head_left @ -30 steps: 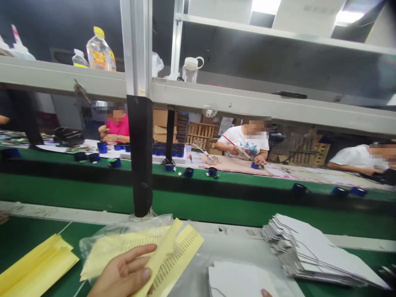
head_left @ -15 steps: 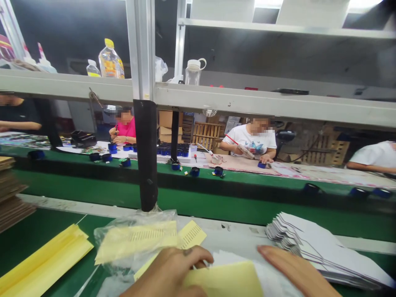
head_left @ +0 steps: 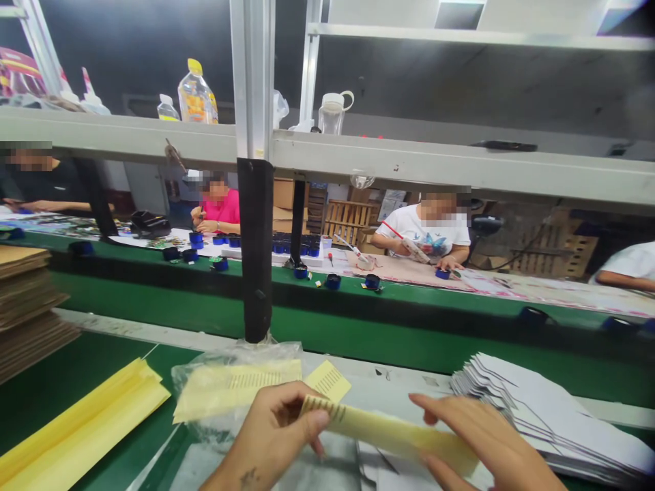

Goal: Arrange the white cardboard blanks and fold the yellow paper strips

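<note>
Left grip: the left hand point(head_left: 273, 436) is pinched, thumb over fingers, on the left end of a yellow paper strip point(head_left: 389, 433).
Right grip: the right hand point(head_left: 486, 443) is closed with fingers on top of the strip's right end; the thumb is hidden beneath.
Strip: it is held level between both hands, low in the view, above a white die-cut sheet point(head_left: 379, 464).
Near the hands: a clear plastic bag point(head_left: 230, 382) with more yellow perforated strips is seen just behind the left hand; a fanned stack of white die-cut sheets point(head_left: 542, 416) is seen beside the right hand.
Surface: a green surface point(head_left: 76, 368) is shown, carrying folded yellow paper point(head_left: 82, 426) at the left and a stack of brown cardboard point(head_left: 25, 300) at the far left edge.
Room: a green conveyor belt point(head_left: 358, 327) is set behind the surface, with small blue round parts point(head_left: 332, 281) on it; a black-wrapped post point(head_left: 256, 245) and grey shelf rail point(head_left: 409, 167) cross the view; bottles point(head_left: 197, 92) are stood on the rail. Other people are seated at work across the belt.
Change: half a second ago the yellow piece was held broad and flat under the left hand; now it is stretched out narrow between both hands. The view has been shifted leftward, so that more of the cardboard stack is shown.
</note>
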Demonstrator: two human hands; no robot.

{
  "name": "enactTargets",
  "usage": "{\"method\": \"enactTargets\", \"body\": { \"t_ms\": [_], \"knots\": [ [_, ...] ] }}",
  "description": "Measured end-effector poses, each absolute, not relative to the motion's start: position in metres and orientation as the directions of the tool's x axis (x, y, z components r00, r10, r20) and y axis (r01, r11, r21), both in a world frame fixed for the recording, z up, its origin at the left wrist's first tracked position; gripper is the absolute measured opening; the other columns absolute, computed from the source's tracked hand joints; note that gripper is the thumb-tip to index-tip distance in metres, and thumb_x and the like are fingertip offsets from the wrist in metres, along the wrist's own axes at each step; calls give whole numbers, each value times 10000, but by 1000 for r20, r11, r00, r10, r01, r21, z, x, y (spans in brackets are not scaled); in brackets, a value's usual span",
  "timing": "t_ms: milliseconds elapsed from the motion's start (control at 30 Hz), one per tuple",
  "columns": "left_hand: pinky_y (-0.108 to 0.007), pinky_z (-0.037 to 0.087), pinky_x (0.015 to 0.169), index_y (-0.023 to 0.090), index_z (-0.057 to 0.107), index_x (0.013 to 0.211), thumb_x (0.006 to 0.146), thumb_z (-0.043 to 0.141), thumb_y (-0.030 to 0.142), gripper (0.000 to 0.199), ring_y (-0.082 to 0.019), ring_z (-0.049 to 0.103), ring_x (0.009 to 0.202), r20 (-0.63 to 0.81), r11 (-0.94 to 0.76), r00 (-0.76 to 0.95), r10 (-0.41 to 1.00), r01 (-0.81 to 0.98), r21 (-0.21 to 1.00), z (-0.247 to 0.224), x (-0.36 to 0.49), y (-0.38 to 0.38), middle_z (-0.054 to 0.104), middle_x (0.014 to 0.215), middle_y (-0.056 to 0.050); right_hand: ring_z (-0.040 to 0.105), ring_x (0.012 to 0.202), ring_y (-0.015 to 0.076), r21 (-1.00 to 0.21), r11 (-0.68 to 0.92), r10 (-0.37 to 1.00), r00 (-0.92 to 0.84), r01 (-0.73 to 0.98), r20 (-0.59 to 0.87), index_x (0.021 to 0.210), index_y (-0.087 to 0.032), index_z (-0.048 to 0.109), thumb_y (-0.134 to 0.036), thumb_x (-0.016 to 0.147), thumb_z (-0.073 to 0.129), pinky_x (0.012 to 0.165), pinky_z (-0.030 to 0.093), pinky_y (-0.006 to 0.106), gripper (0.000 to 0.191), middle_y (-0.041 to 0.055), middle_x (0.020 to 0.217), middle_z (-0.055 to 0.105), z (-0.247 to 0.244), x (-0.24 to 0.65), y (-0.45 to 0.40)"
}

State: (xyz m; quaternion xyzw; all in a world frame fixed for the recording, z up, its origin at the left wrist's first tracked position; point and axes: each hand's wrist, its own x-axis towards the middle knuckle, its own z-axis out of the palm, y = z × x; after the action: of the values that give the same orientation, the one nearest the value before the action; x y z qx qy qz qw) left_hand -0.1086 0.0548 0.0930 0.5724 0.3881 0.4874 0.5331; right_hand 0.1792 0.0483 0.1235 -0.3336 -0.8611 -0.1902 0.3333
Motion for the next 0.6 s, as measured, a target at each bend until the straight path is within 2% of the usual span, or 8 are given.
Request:
{"method": "enactTargets", "body": {
  "t_ms": [100,167,233,300,367,433,500,600],
  "knots": [
    [-229,528,481,135,685,733,690,834,509,405,-143,658,471,69,-16,192,979,-267,964,81,-96,50,659,653,4,732,833,231,196,699,341,-562,688,754,1201,-137,593,-374,896,609,731,599,343,387,97,982,766,131,146,48],
    [-227,556,530,128,696,744,660,869,500,420,-152,688,516,68,-17,141,988,-335,942,77,-91,46,694,664,-14,723,822,203,138,768,309,-550,625,776,1167,-136,588,-279,930,569,750,581,330,277,84,963,765,136,121,48],
    [-247,586,585,128,702,742,671,872,478,395,-162,702,569,98,-47,117,988,-377,925,75,-90,42,713,676,-28,702,737,165,49,844,298,-542,535,785,1087,-166,608,-168,940,522,679,562,295,171,40,883,759,138,101,49],
    [-296,617,646,137,708,774,703,859,453,357,-187,717,659,139,-74,137,981,-398,915,76,-90,40,727,730,-39,679,676,148,-17,881,301,-531,473,792,1024,-181,628,-96,926,501,608,531,272,181,17,817,744,137,89,52],
    [-344,632,679,163,721,913,723,847,448,365,-217,727,743,156,-73,170,973,-418,905,76,-92,39,739,806,-45,659,634,139,-26,892,292,-530,452,796,988,-180,643,-69,919,501,574,505,258,192,17,780,732,134,84,54],
    [-316,623,618,181,726,958,746,820,479,377,-210,728,685,146,-49,202,969,-420,906,76,-93,39,734,791,-39,639,604,136,4,893,274,-552,450,787,967,-171,656,-73,915,522,551,486,255,174,28,774,729,130,84,55],
    [-243,574,514,169,738,869,787,767,520,362,-173,700,538,124,-28,230,965,-379,925,74,-93,40,705,678,-23,633,598,138,42,896,241,-563,443,790,949,-160,666,-70,903,548,557,486,263,156,42,790,736,127,85,55],
    [-200,508,434,154,743,812,820,713,557,405,-152,667,448,87,-10,236,968,-309,951,70,-93,41,689,637,-24,674,652,149,96,890,180,-535,446,825,941,-144,671,-40,878,549,665,532,297,173,67,833,753,122,85,52]
  ]
}}
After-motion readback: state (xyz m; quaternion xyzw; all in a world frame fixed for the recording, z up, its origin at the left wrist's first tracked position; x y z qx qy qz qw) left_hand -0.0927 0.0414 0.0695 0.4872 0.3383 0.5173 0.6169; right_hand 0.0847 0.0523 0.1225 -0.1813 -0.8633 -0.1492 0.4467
